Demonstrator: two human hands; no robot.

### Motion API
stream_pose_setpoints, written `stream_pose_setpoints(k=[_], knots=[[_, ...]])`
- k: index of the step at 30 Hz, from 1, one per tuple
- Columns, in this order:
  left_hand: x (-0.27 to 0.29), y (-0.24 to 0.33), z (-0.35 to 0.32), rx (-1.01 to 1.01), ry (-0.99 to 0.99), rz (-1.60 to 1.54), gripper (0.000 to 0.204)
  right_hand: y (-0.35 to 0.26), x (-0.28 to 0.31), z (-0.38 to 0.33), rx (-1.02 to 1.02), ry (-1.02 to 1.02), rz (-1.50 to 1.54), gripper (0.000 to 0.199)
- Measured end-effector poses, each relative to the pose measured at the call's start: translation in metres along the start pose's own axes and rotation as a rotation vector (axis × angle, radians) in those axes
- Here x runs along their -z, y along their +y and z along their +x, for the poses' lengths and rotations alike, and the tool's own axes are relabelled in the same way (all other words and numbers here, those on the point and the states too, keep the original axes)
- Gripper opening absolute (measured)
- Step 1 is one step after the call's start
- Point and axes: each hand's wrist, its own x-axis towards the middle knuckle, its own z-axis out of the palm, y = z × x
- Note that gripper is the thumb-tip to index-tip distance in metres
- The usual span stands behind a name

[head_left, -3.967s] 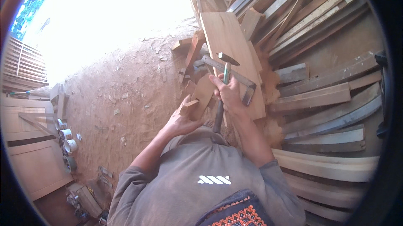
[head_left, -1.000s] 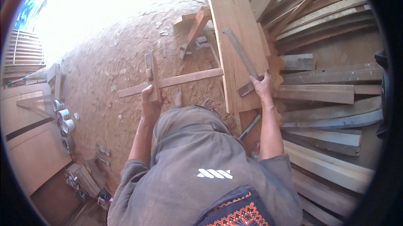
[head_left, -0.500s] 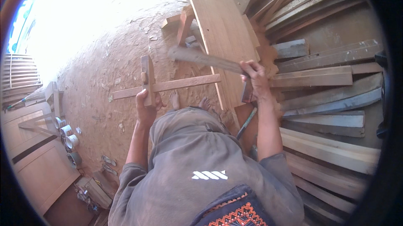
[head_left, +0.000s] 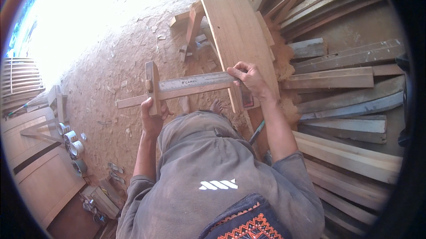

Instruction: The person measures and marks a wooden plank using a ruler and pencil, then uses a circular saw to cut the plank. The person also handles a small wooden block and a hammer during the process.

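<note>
My left hand (head_left: 153, 117) is closed round the wooden block of a marking gauge (head_left: 152, 81), whose long beam reaches out to both sides. A try square (head_left: 195, 81) with a graduated metal blade is in my right hand (head_left: 250, 80), gripped near the corner where the blade meets its dark stock. The blade lies along the upper side of the beam, its free end at or very near the gauge block. Whether the end touches the block, I cannot tell. Part of the stock is hidden behind my right hand.
A wide plank (head_left: 235, 21) stretches away beyond my right hand, near a reddish wooden support (head_left: 194, 23). Stacked timber (head_left: 350, 150) fills the right side. Panels (head_left: 49, 181), white cups (head_left: 76, 149) and sandals (head_left: 116, 172) are at the left. Wood chips litter the earthen floor (head_left: 106, 92).
The try square has turned so its graduated face shows, and its blade has come down alongside the gauge beam. My right hand has moved a little left; my left hand has barely shifted.
</note>
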Motion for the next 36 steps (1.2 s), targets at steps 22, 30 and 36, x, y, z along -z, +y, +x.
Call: stream_pose_setpoints(k=[22,30,36], knots=[[0.002,-0.005,0.002,0.086,0.064,-0.147,0.049,0.013,-0.009,-0.004,0.003,0.035,-0.018,0.019],[0.004,-0.004,0.002,0.114,0.078,-0.142,0.049,0.016,-0.01,-0.007,-0.015,0.044,-0.007,0.02],[0.005,-0.002,0.002,0.165,0.117,-0.156,0.048,0.017,-0.015,-0.009,-0.012,0.053,-0.03,0.021]])
